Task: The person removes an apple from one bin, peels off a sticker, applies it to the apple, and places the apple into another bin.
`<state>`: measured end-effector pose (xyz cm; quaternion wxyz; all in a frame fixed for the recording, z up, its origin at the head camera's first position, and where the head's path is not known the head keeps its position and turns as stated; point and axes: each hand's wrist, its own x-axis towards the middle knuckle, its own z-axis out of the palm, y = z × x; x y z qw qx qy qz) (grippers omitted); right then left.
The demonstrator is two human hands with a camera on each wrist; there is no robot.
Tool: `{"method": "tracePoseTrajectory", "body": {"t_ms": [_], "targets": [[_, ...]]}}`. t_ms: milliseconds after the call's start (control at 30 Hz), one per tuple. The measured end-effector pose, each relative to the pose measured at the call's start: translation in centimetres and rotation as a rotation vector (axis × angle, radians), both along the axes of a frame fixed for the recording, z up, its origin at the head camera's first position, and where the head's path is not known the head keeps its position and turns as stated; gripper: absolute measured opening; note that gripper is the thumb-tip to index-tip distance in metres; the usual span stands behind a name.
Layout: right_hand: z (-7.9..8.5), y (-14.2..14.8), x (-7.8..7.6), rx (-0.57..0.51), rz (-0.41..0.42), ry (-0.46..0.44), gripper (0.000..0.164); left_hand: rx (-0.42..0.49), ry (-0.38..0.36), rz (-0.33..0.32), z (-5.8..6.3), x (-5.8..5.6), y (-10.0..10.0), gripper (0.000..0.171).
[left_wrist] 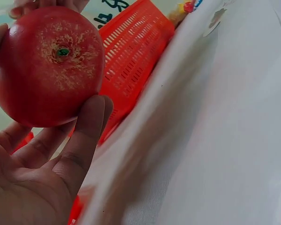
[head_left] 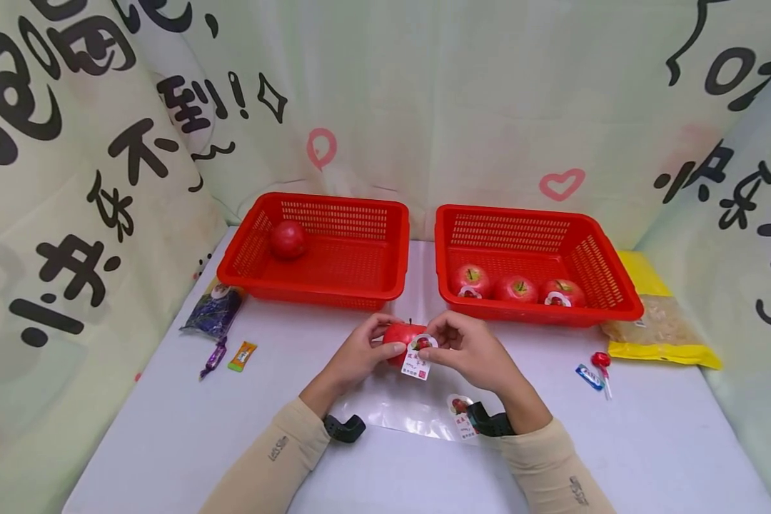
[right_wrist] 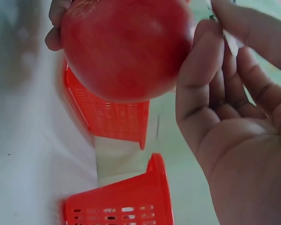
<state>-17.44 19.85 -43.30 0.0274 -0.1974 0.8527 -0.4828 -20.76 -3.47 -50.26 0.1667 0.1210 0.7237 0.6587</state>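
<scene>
My left hand (head_left: pixel 353 360) holds a red apple (head_left: pixel 395 333) over the middle of the table, fingers and thumb gripping its sides. In the left wrist view the apple (left_wrist: pixel 47 89) shows its end with a green spot and rough tan speckles. My right hand (head_left: pixel 475 351) pinches a white sticker (head_left: pixel 415 367) with an apple picture and writing between thumb and index finger. From the head, this sticker overlaps the apple's right front. Seen from the right wrist, the sticker (right_wrist: pixel 231 44) appears edge-on between the fingers, beside the apple (right_wrist: pixel 126 51).
Below my hands lies a glossy backing sheet (head_left: pixel 398 417) with another sticker (head_left: pixel 464 422). A red basket (head_left: pixel 321 294) at back left holds one red fruit (head_left: pixel 288 239); another basket (head_left: pixel 540 314) holds three apples (head_left: pixel 516 289). Candies (head_left: pixel 241 356), a lollipop (head_left: pixel 600 360) and bags (head_left: pixel 655 318) lie outward.
</scene>
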Motion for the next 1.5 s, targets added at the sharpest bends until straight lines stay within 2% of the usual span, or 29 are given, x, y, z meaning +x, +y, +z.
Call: {"method": "tracePoseTrajectory", "body": {"t_ms": [433, 600, 700, 800, 867, 967, 1067, 1167, 1367, 1500], "targets": [[0.7, -0.8, -0.4, 0.135, -0.081, 0.048, 0.028, -0.017, 0.012, 0.003, 0.1, 0.1, 0.0, 0.053], [0.7, -1.1, -0.2, 0.178, -0.102, 0.099, 0.029, -0.017, 0.023, 0.006, 0.1, 0.1, -0.1, 0.053], [0.5, -1.3, 0.2, 0.185, -0.133, 0.144, 0.040, -0.011, 0.031, 0.001, 0.0, 0.1, -0.1, 0.053], [0.0, -1.4, 0.8, 0.154, -0.206, 0.162, 0.056, 0.009, 0.038, -0.008, 0.0, 0.2, -0.1, 0.053], [-0.6, -1.5, 1.2, 0.102, -0.261, 0.130, 0.062, 0.031, 0.042, -0.014, 0.1, 0.2, -0.2, 0.053], [-1.5, -1.6, 1.6, 0.002, -0.315, 0.006, 0.062, 0.070, 0.041, -0.021, 0.2, 0.3, -0.2, 0.055], [-2.2, -1.8, 1.7, -0.103, -0.324, -0.142, 0.059, 0.096, 0.039, -0.027, 0.3, 0.4, -0.1, 0.057], [-2.7, -2.0, 1.6, -0.178, -0.327, -0.224, 0.058, 0.100, 0.044, -0.035, 0.2, 0.4, -0.2, 0.057], [-3.4, -2.2, 1.5, -0.226, -0.348, -0.235, 0.058, 0.068, 0.070, -0.043, 0.3, 0.7, 0.1, 0.055], [-3.8, -2.5, 1.4, -0.208, -0.344, -0.211, 0.058, -0.024, 0.106, -0.010, 0.4, 0.8, 0.5, 0.061]]}}
